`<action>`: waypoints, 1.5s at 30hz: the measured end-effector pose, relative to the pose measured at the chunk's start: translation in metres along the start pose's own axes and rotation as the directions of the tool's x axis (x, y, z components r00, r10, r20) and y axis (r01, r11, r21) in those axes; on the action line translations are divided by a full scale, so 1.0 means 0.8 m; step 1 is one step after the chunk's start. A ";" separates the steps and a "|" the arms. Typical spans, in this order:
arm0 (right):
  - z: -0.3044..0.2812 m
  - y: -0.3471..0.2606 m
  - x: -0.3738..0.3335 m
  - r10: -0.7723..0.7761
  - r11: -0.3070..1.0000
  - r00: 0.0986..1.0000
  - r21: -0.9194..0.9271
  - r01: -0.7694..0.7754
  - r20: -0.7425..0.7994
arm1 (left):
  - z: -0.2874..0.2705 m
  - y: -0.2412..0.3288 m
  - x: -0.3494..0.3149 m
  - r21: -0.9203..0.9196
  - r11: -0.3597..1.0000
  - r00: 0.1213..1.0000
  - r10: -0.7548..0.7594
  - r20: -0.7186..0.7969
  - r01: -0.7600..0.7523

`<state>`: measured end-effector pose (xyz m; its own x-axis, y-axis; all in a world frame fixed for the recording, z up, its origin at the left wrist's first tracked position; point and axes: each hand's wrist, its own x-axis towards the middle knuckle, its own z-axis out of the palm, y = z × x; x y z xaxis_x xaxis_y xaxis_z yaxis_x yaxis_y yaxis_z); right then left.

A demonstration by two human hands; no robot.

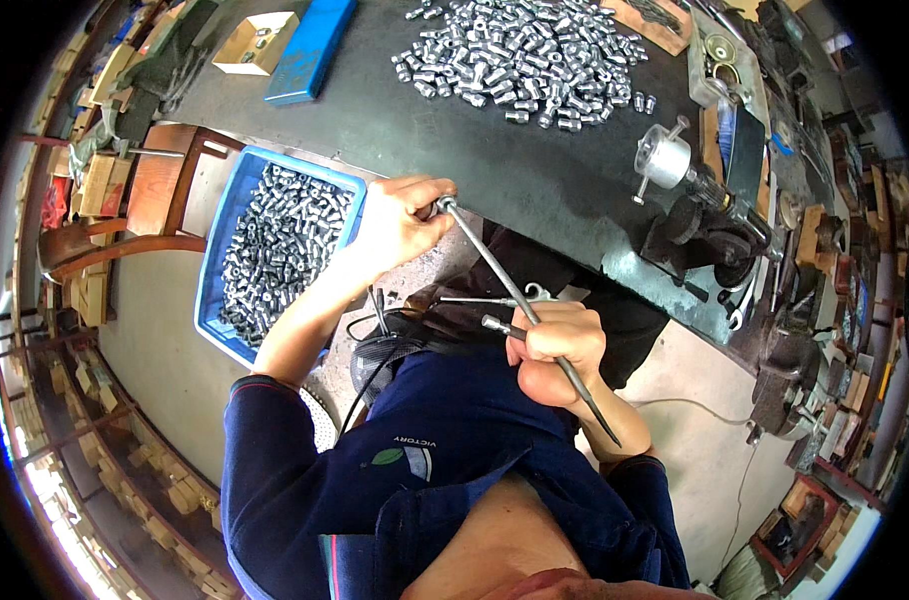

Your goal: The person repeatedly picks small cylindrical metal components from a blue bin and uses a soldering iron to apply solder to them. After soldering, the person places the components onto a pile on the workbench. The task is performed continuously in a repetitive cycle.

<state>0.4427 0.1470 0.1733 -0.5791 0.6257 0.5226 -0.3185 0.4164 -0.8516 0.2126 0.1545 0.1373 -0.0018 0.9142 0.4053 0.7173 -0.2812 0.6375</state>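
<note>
My right hand is closed around a long tapered metal rod, whose dark pointed end sticks out below the fist. At the rod's upper end, my left hand pinches a small shiny metal piece, partly covered by the fingers. A short metal fitting with a dark end juts from the right fist on its left side. Just above that fist show a thin metal shaft and a hooked metal end; whether they are held I cannot tell.
A heap of metal fittings covers the far part of the dark workbench. Left of my arm, a blue bin holds many more. A bench fixture with a silver head stands right. A wooden chair, blue box and small carton lie left.
</note>
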 end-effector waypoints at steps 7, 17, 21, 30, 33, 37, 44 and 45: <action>0.007 0.049 0.009 0.165 0.978 0.985 -0.123 -0.169 -0.040 | 0.017 0.033 0.001 0.041 0.913 0.903 0.394 0.170 -0.406; -0.014 0.017 -0.045 0.318 0.947 0.924 0.111 -0.300 -0.215 | 0.022 -0.023 0.065 0.132 0.987 0.995 0.098 -0.016 -0.095; -0.003 0.029 -0.071 0.419 0.902 0.897 0.180 -0.393 -0.143 | 0.055 -0.034 0.144 0.221 0.968 0.993 0.108 0.050 -0.117; 0.007 0.025 -0.080 0.485 0.869 0.851 0.216 -0.445 -0.201 | 0.011 -0.035 0.198 -0.323 0.943 0.994 -0.095 -0.044 0.076; 0.011 0.033 -0.083 0.393 0.895 0.903 0.298 -0.333 -0.171 | -0.049 -0.057 0.115 -0.111 0.973 0.979 -0.203 0.012 0.203; 0.016 0.041 -0.086 0.518 0.814 0.850 0.358 -0.458 -0.091 | -0.134 -0.175 -0.039 -0.127 0.851 0.830 -0.524 -0.192 0.509; 0.025 0.047 -0.073 0.535 0.797 0.844 0.357 -0.487 -0.042 | -0.149 -0.281 -0.223 0.403 0.597 0.690 -0.711 -0.136 0.694; 0.026 0.047 -0.074 0.551 0.792 0.833 0.350 -0.501 -0.053 | -0.147 -0.288 -0.233 0.426 0.543 0.642 -0.756 -0.129 0.724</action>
<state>0.4490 0.1120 0.1097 -0.6180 0.7856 -0.0313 -0.2249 -0.2147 -0.9504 -0.0343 0.0146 -0.0085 -0.6330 0.7620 -0.1368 0.6848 0.6336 0.3600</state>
